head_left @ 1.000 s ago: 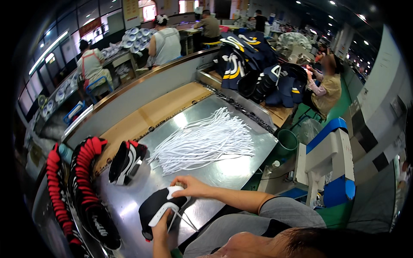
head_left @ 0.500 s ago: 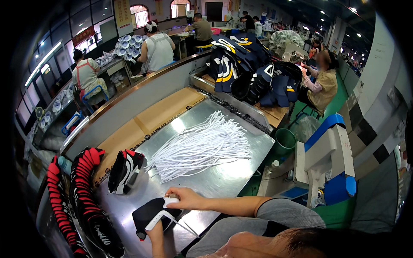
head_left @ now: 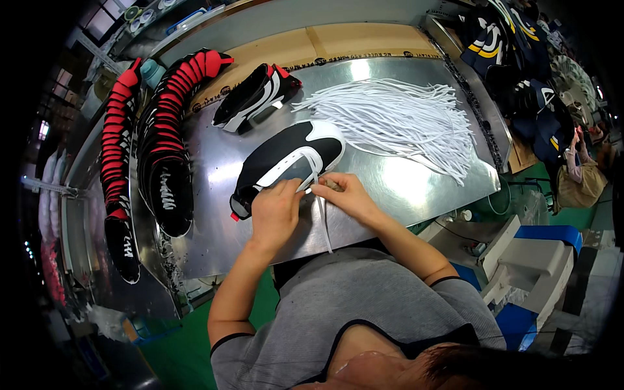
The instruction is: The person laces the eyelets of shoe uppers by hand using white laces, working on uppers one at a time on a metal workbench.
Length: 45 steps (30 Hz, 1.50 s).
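A black shoe upper with white trim (head_left: 281, 151) lies tilted on the metal tabletop in front of me. My left hand (head_left: 274, 211) is closed on its near edge, beside the white eyelet strip, with the fingertips partly hidden. From the eyelet area a white shoelace (head_left: 324, 226) hangs down toward the table's front edge. My right hand (head_left: 346, 195) is pinched on the lace close to the eyelets, its fingertips nearly meeting my left hand. Past the upper, a large bundle of white shoelaces (head_left: 409, 123) is spread out. Another black, white and red shoe upper (head_left: 255, 99) sits behind it.
Two long nested rows of black-and-red shoe uppers, an inner row (head_left: 174, 104) and an outer row (head_left: 119, 140), line the left side. A cardboard strip (head_left: 364, 40) runs along the back. Dark blue pieces (head_left: 543, 120) are heaped at far right, above a pale machine (head_left: 530, 260).
My view has tipped down toward the table. The upper has turned so its white toe points away to the right. My right hand has shifted from the upper's white edge to the lace.
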Tool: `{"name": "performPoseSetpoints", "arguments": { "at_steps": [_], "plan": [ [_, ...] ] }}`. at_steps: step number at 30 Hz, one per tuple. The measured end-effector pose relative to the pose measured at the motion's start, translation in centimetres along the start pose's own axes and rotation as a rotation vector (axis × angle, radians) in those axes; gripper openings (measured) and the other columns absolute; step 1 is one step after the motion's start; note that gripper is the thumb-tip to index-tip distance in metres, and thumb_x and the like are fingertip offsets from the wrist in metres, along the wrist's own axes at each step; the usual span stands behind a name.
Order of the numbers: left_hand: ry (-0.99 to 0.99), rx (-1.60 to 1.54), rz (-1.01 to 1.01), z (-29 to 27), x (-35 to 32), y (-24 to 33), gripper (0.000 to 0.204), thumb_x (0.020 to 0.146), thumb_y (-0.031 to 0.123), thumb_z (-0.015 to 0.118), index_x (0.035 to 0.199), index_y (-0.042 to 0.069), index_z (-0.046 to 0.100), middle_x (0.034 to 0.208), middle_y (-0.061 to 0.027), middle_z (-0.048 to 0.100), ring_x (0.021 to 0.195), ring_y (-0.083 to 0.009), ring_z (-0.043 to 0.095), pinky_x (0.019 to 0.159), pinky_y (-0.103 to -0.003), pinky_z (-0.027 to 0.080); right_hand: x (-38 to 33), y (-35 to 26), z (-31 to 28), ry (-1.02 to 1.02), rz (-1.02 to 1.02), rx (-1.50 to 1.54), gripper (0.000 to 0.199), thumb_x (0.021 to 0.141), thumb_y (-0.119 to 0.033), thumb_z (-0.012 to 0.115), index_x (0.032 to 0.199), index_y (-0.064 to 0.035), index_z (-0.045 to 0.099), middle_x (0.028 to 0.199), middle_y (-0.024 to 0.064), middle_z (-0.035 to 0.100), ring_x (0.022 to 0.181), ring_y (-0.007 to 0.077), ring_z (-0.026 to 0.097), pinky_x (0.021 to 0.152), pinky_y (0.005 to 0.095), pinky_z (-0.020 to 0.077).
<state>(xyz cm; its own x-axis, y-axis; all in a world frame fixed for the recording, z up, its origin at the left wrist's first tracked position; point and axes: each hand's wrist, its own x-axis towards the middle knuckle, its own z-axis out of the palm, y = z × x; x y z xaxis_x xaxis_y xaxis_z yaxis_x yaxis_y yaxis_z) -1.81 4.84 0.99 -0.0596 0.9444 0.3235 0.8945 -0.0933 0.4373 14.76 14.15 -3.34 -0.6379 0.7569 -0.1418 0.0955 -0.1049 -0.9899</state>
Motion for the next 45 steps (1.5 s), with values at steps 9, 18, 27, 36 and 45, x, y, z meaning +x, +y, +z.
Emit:
{"name": "performPoseSetpoints", "arguments": {
  "at_steps": [9,18,27,36,45],
  "plan": [
    [0.242,-0.222,-0.212,-4.7,2.0,-1.4,0.022,0.087,0.012,0.069,0.107,0.002,0.065,0.084,-0.0183,0.066,0.071,-0.0352,0.066,0.064,-0.038,0.051,-5.6,3.1,-4.3,-0.565,-0.11,-0.41,0.03,0.088,-0.034,0.073,0.083,-0.0053,0.065,0.064,0.0039,0.05,0.06,0.0165,0.044,0.059,0.0326,0.0391],
    [-0.353,-0.186,-0.289,0.5,-0.6,-1.8,0.026,0.086,0.02,0.07,0.109,0.008,0.065,0.089,-0.0163,0.068,0.084,-0.0361,0.065,0.073,-0.043,0.049,-5.0,-0.5,-5.2,-0.167,-0.025,-0.165,0.022,0.087,-0.021,0.075,0.084,-0.0004,0.066,0.068,0.0016,0.047,0.064,0.0083,0.043,0.058,0.0266,0.0357],
    [-0.348,-0.094,-0.236,-0.2,1.6,1.1,0.025,0.097,0.019,0.058,0.113,0.001,0.065,0.102,-0.0164,0.067,0.09,-0.0333,0.066,0.078,-0.039,0.05,2.6,-0.3,-2.2,-0.05,-0.147,-0.22,0.019,0.086,-0.012,0.074,0.103,-0.0031,0.073,0.088,0.0032,0.071,0.073,0.0086,0.06,0.064,0.0267,0.0469],
    [-0.287,-0.131,-0.372,3.3,2.6,-0.3,0.02,0.086,0.027,0.071,0.089,0.008,0.073,0.073,-0.0087,0.069,0.064,-0.0263,0.064,0.06,-0.036,0.048,2.6,1.0,-2.1,0.032,-0.158,-0.215,0.024,0.091,-0.016,0.068,0.108,-0.001,0.062,0.093,0.0115,0.07,0.08,0.0174,0.066,0.072,0.0295,0.0518],
    [-0.331,-0.119,-0.441,3.3,3.4,-0.1,0.021,0.088,0.02,0.07,0.084,0.0,0.07,0.063,-0.0061,0.064,0.057,-0.0107,0.057,0.057,-0.027,0.045,-1.5,2.1,-3.1,-0.079,-0.017,-0.255,0.016,0.096,-0.016,0.061,0.099,-0.0005,0.058,0.084,0.0095,0.072,0.077,0.0177,0.069,0.072,0.0294,0.0525]
  ]
}}
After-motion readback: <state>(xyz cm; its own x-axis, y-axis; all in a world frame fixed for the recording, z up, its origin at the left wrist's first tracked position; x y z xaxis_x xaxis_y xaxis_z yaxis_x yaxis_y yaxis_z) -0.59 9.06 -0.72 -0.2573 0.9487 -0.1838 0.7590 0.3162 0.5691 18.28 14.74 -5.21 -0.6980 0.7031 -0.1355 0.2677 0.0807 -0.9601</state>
